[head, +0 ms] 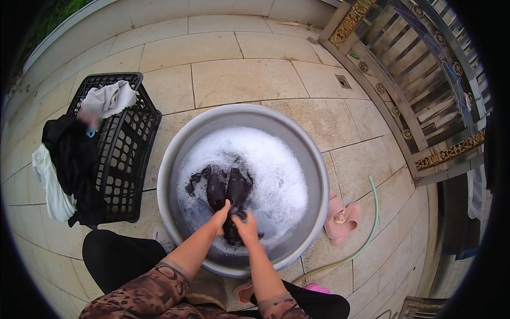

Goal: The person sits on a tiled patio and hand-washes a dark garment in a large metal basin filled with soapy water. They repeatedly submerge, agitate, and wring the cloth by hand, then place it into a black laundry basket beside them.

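Observation:
Straight before me stands a wide grey basin point(318, 167) with soapy water and thick white suds point(275, 167) in it. A dark wet garment point(239, 185) lies partly in the foam, its far end spread into puffed folds. My left hand point(220, 218) grips the cloth near its middle, thumb on top. Close beside it on the right, my right hand point(246, 227) is closed on the same garment, whose near part hangs down between the two hands. Water and suds hide the garment's lower side.
Left of the basin, a black plastic crate point(131, 159) has a black garment point(71, 159), a white cloth point(53, 183) and a light grey cloth point(109, 97) draped over it. Pink slippers point(342, 223) and a green hose point(372, 227) lie right. A metal gate point(398, 91) stands beyond a floor drain point(342, 81).

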{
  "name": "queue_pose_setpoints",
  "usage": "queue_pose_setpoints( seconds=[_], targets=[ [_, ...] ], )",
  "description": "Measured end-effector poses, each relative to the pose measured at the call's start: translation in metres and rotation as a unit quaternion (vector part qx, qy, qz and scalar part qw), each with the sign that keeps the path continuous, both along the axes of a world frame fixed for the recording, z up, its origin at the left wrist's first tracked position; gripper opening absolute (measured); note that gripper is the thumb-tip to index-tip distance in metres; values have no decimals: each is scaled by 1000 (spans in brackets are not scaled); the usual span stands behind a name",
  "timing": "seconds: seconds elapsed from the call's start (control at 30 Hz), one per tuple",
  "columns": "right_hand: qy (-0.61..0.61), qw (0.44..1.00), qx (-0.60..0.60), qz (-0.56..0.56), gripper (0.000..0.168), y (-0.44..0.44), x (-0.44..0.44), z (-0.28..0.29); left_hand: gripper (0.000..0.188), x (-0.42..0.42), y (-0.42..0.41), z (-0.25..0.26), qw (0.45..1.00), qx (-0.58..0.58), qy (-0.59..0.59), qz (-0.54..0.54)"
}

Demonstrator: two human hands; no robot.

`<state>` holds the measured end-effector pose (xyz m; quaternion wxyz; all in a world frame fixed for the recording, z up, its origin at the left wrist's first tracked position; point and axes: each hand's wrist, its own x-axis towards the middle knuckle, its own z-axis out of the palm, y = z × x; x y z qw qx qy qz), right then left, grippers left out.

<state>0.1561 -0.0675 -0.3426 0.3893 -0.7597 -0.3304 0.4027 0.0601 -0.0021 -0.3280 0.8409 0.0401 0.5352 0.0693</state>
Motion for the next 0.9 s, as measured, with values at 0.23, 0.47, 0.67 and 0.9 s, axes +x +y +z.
queue_pose_setpoints(
  seconds=[0.23,0.47,0.67,0.9],
  targets=[
    [-181,982,-35,-42,45,30,-24,56,33,0,-1,-28,986,159,31,35],
    [-95,974,-187,-86,38,10,25,21,43,5,-18,-4,774,459,267,-346],
    [-113,976,-145,-115,44,-3,72,-30,35,-3,-29,34,479,490,263,-679],
    [-184,926,-230,237,44,17,27,-37,42,0,-16,34,532,383,139,-742]
  ],
)
